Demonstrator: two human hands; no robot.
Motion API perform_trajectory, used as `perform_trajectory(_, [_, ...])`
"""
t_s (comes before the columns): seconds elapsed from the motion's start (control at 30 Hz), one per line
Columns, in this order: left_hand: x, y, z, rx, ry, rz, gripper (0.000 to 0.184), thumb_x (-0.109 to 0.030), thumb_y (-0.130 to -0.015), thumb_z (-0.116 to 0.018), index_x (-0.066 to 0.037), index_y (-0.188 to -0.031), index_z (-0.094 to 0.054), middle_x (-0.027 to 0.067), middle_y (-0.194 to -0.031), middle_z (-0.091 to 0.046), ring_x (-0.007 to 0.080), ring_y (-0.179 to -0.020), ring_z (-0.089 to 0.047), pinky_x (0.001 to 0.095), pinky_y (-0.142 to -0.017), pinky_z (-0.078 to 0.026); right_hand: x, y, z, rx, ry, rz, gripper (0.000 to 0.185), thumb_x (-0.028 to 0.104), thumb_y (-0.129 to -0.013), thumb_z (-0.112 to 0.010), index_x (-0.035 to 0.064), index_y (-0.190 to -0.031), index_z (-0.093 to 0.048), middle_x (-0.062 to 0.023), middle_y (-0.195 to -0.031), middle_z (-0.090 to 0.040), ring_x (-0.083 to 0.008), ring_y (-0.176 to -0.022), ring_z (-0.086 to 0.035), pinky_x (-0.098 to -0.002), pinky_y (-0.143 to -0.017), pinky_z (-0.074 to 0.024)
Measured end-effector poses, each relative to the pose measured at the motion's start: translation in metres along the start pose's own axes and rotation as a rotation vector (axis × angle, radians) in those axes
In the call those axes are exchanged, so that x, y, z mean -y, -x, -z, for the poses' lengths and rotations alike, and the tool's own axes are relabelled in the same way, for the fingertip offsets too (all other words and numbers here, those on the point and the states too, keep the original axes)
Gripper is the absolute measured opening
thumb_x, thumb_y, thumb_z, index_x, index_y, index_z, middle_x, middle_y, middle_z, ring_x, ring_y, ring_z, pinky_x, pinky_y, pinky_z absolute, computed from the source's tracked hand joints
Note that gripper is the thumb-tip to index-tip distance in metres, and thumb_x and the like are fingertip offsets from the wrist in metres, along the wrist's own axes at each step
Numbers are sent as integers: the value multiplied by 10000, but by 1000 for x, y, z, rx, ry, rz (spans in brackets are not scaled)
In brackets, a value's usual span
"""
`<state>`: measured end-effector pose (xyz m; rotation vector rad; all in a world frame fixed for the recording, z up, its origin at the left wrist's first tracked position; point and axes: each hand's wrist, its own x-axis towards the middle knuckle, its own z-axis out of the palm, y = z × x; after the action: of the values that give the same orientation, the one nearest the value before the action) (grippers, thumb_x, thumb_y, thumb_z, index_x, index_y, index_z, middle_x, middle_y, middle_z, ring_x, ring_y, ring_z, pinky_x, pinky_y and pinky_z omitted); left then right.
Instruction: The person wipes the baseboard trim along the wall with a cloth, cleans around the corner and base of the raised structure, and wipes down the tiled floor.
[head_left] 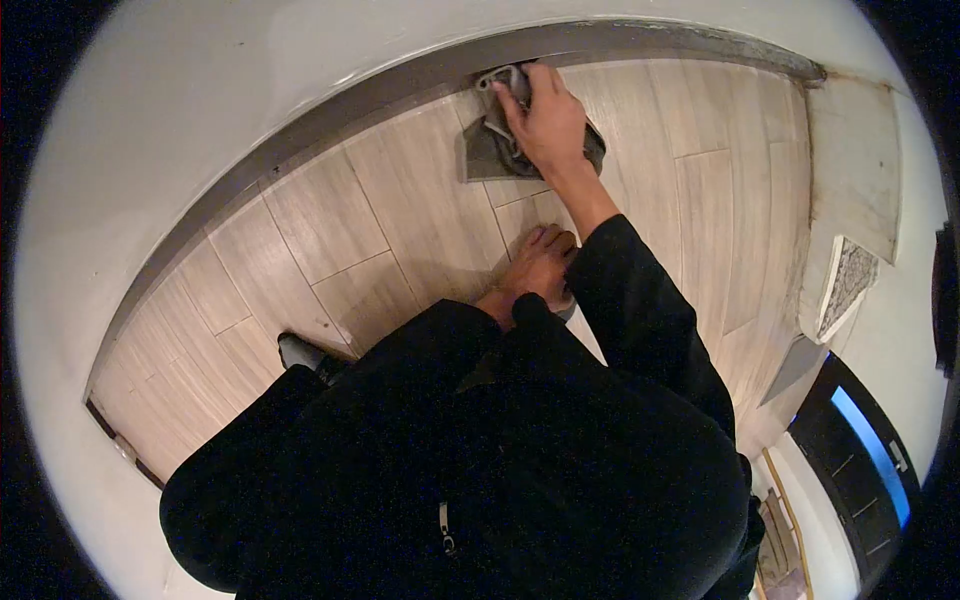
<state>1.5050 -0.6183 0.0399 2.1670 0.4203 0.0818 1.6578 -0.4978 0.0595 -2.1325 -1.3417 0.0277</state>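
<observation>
My right hand (556,122) is closed on a grey cloth (490,150) at the foot of the wall. A bunched fold sticks out by my thumb and fingertips, close to the dark skirting board (420,82). The rest of the cloth spreads over the floor under my hand and wrist. Nearer to my body, my left hand (540,264) is low over the floor beside my right sleeve. Its fingers are bent and close together, and nothing shows in them. Their tips are partly hidden.
Light wood-look floor planks (430,200) run along the white wall (220,120). At the left, a foot in a grey sock (300,350) shows by my dark clothing. To the right are a stained pale panel (850,170), a speckled slab piece (848,285) and a dark appliance-like object (850,460).
</observation>
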Motion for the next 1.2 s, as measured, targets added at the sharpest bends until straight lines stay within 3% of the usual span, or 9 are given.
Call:
perform_trajectory(0.13, [-5,2,3,-80,90,39,479,-237,-623,-764,-110,-1080,-697,95,-1161,-584,292,-1224,-470,432,-1105,-319,-5,5,-6,-161,-11,-115,338,268,-934,-662,-6,-1086,-536,-248,-947,-658,-472,-836,-642,-499,-728,-516])
perform_trajectory(0.23, [-3,1,5,-64,13,-8,473,-246,-627,-757,-113,-1077,-699,96,-1140,-591,293,-1207,-481,432,-1098,-329,-25,-7,-7,-411,-105,-494,309,233,-954,-626,-26,-1066,-499,-287,-927,-643,-486,-849,-630,-505,-721,-494])
perform_trajectory(0.33, [-5,0,9,-13,-8,-19,465,-251,-624,-758,-115,-1065,-700,95,-1126,-596,296,-1201,-486,431,-1096,-334,-24,-10,1,-297,-158,-498,288,207,-962,-604,-38,-1042,-477,-314,-910,-631,-498,-858,-616,-511,-727,-477])
perform_trajectory(0.63, [1,2,1,-54,55,-30,504,-236,-607,-774,-105,-1087,-692,104,-1178,-573,312,-1212,-476,443,-1121,-313,0,2,5,131,69,73,327,332,-922,-665,63,-1086,-579,-182,-1071,-616,-417,-794,-654,-491,-667,-545])
perform_trajectory(0.73, [0,2,1,-117,-54,-46,485,-235,-630,-765,-96,-1089,-694,102,-1197,-569,314,-1212,-475,438,-1121,-317,1,2,4,41,59,-102,321,310,-932,-652,49,-1096,-563,-196,-1068,-609,-438,-820,-646,-511,-690,-536])
perform_trajectory(0.87, [-6,-2,14,93,-67,39,418,-230,-704,-717,-76,-1091,-695,105,-1198,-576,303,-1218,-475,441,-1114,-335,-35,-10,-3,-374,-81,-548,304,244,-969,-583,-13,-1113,-508,-299,-974,-623,-498,-883,-611,-539,-745,-483])
perform_trajectory(0.97, [-13,-2,22,78,-51,9,383,-211,-737,-681,-60,-1089,-691,108,-1169,-593,287,-1218,-482,445,-1101,-351,-55,-25,10,-391,-221,-713,284,236,-978,-555,-18,-1095,-508,-326,-930,-627,-506,-887,-605,-536,-760,-466])
perform_trajectory(1.07, [-13,0,15,20,-52,7,371,-225,-744,-679,-59,-1076,-693,110,-1164,-594,294,-1223,-477,451,-1099,-348,-47,-21,15,-291,-173,-629,262,207,-959,-567,-14,-1089,-512,-313,-945,-629,-509,-880,-601,-538,-764,-467])
perform_trajectory(1.2, [-13,-2,23,121,-52,0,412,-232,-741,-697,-61,-1116,-676,123,-1200,-572,309,-1242,-461,469,-1121,-323,-41,-8,12,-179,-9,-271,246,189,-932,-599,-6,-1055,-511,-297,-953,-633,-511,-853,-602,-543,-724,-473])
